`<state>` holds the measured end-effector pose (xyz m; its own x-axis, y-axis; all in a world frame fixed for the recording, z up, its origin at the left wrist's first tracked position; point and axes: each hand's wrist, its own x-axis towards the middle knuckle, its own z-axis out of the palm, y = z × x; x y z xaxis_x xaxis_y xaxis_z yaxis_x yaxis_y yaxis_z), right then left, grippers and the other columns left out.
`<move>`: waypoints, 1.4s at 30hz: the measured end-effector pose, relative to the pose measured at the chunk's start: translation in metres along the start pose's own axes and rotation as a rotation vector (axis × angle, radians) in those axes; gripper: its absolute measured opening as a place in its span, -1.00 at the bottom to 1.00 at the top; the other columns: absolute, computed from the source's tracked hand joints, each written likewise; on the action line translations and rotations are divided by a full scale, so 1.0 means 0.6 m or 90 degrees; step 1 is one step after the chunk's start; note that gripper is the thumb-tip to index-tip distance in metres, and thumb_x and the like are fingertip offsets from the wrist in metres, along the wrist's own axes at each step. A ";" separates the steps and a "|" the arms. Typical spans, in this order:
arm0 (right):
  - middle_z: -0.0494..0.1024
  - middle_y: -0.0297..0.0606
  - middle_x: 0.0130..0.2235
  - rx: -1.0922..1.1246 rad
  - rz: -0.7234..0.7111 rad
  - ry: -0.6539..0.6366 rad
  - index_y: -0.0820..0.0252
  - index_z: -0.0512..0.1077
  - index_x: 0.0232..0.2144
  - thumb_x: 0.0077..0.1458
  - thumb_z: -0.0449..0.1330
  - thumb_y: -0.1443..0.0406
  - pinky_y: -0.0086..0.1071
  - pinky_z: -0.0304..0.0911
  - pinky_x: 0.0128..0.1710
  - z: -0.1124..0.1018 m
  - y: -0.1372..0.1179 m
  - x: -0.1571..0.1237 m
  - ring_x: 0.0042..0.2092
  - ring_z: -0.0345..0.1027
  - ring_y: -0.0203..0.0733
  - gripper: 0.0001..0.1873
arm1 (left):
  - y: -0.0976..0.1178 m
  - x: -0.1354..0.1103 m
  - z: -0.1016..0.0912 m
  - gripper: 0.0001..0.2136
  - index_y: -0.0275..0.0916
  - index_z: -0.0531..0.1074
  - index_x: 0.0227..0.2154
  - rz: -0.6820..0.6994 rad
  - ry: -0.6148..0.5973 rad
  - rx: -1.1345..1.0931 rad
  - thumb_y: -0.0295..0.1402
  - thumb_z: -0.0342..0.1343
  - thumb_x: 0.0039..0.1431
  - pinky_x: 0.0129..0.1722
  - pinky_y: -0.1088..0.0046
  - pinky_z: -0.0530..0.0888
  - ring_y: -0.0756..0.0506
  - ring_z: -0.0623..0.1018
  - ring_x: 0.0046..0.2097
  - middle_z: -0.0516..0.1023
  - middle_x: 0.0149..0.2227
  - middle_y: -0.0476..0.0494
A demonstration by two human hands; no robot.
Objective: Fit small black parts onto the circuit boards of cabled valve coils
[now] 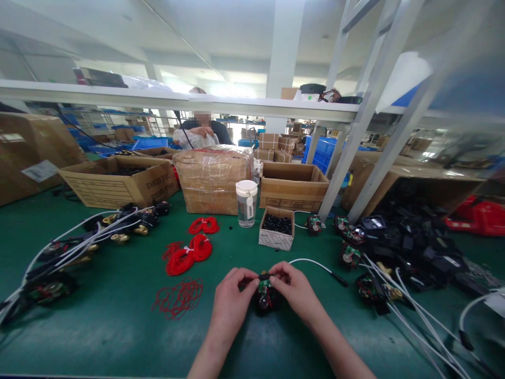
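A small black electronic unit (265, 302) with a green circuit board and a round silvery part sits on the green table in front of me. At its far edge my left hand (233, 295) pinches a short black strip-like part (265, 277) between thumb and fingers. From the other side, my right hand (294, 287) grips the same part, its thumb over the board. The fingertips partly cover the strip and the board's top. A white cable (311, 261) with a black end emerges behind my right hand; where it joins is hidden.
A small box of black parts (276, 226) and a lidded cup (246, 205) stand beyond my hands. Red wire bundles (191, 255) lie left. Cabled units (90, 237) and black housings (410, 252) flank the work spot. Behind the cartons (213, 181) sits a person (205, 131).
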<state>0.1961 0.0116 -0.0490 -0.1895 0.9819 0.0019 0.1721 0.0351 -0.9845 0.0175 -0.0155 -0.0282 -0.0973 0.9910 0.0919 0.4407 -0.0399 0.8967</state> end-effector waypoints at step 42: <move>0.45 -0.37 -0.39 -0.013 -0.031 0.001 0.16 0.53 -0.24 0.04 0.21 0.24 -0.35 0.23 -0.28 -0.008 0.004 -0.010 -0.35 0.30 -0.23 -0.79 | -0.005 -0.001 -0.019 -0.85 -0.12 0.63 -0.36 0.039 -0.032 -0.006 -0.32 0.15 0.08 -0.15 0.34 0.49 -0.15 0.61 -0.21 0.64 -0.31 -0.08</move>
<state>0.2022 0.0064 -0.0503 -0.1969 0.9791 0.0502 0.1817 0.0867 -0.9795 0.0061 -0.0176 -0.0262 -0.0253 0.9917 0.1258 0.4354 -0.1023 0.8944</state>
